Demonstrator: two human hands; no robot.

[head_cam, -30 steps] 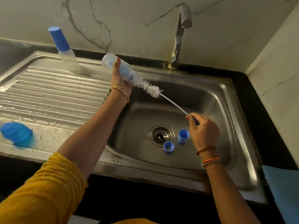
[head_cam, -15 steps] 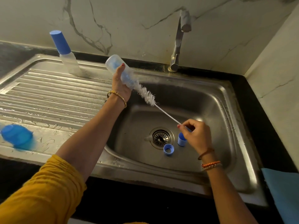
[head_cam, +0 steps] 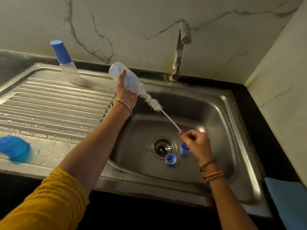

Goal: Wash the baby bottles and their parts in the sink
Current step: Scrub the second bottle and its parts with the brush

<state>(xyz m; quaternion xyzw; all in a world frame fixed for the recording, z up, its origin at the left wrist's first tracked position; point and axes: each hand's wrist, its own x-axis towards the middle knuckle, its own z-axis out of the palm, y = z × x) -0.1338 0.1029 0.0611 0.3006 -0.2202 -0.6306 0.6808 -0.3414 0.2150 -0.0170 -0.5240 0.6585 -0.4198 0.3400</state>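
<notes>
Since a second ago the brush [head_cam: 152,101] has gone back in: bristle head sits deeper in the bottle [head_cam: 125,77], less white showing outside the mouth, and the right hand [head_cam: 196,143] has travelled up the line of the wire toward the bottle. Reads as an in-stroke of a scrub cycle, so the inside of this bottle is still being worked, not rinsed.

Left hand [head_cam: 124,94] fingers wrapped round the bottle body, holding it tilted over the sink [head_cam: 216,100], mouth pointing down-right. Right hand fingertips pinched tight on the wire handle end, above the drain [head_cam: 163,147].

Tap [head_cam: 180,52] shows no water running. Ring [head_cam: 171,160] and cap [head_cam: 184,149] lie in the basin by the drain, unwashed as far as I can judge. Second bottle [head_cam: 68,63] stands capped on the drainboard, still to do.
</notes>
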